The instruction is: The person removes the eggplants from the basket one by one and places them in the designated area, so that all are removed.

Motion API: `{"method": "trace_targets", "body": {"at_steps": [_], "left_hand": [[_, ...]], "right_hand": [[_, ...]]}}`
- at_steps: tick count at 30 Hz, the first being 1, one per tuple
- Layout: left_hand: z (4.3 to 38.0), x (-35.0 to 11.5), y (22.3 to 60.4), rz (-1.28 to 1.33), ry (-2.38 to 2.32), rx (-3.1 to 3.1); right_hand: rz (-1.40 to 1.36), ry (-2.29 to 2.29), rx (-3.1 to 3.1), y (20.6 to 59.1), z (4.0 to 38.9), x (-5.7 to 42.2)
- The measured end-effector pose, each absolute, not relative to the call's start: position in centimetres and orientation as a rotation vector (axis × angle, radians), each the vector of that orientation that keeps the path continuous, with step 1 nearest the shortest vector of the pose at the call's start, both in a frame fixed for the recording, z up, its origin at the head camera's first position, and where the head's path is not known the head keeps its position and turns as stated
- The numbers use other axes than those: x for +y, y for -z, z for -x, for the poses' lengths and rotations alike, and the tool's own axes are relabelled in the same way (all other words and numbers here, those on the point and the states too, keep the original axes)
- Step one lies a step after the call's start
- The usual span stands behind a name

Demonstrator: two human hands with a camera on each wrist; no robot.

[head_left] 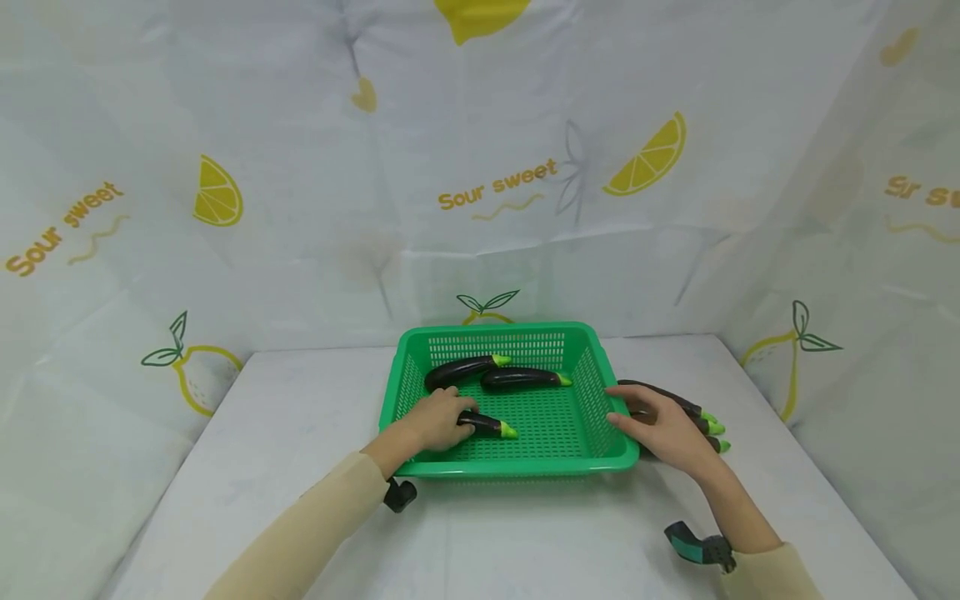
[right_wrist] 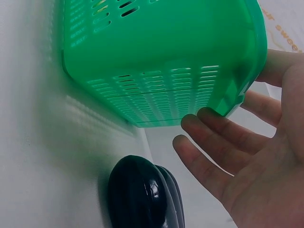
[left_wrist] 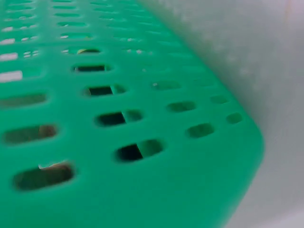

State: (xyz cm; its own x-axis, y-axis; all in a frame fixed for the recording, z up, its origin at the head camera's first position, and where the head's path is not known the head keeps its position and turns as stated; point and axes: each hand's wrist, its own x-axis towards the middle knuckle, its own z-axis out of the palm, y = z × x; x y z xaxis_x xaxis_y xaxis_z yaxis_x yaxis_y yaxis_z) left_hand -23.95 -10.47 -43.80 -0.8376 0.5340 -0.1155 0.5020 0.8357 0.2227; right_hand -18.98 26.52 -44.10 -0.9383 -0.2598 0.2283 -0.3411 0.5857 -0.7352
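Note:
A green plastic basket (head_left: 517, 468) stands on the table. Inside it, my left hand (head_left: 438, 417) grips an eggplant (head_left: 487, 424) low near the front left, its green stem end pointing right. Two more eggplants, one at the back left (head_left: 465, 369) and one beside it (head_left: 522, 379), lie behind that hand. The basket's wall (left_wrist: 142, 190) fills most of the left wrist view and hides the left hand. At the basket's right rim rests my right hand (right_wrist: 256, 152), fingers loosely extended; thumb and forefinger touch the rim, the other fingers spread outside the wall.
Outside the basket on the right, several dark eggplants (right_wrist: 135, 194) lie side by side, partly under the right hand. A white table (head_left: 300, 442) runs around the basket. Behind it rises a white cloth (head_left: 315, 208) with lemon prints.

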Motion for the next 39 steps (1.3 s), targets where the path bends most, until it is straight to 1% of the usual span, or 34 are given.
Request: {"method": "trace_targets", "body": {"at_steps": [10,22,30,39], "left_hand": [[23.6,-11.5,42.2,-0.920,-0.309,2.819],[22.8,-13.5,40.8,-0.917,-0.548,2.818],[21.7,-14.4,39.2,-0.946,-0.605,2.826],[21.0,-16.0,37.8,-0.902,-0.618,2.895]], "right_hand": [[-0.532,-1.308,-2.696,44.2,19.0,26.6],[-0.529,-1.314,-2.698,44.2,19.0,26.6],[-0.521,-1.303,-2.694,44.2,18.9,26.7],[-0.511,-1.336,-2.707,44.1,19.0,26.6]]}}
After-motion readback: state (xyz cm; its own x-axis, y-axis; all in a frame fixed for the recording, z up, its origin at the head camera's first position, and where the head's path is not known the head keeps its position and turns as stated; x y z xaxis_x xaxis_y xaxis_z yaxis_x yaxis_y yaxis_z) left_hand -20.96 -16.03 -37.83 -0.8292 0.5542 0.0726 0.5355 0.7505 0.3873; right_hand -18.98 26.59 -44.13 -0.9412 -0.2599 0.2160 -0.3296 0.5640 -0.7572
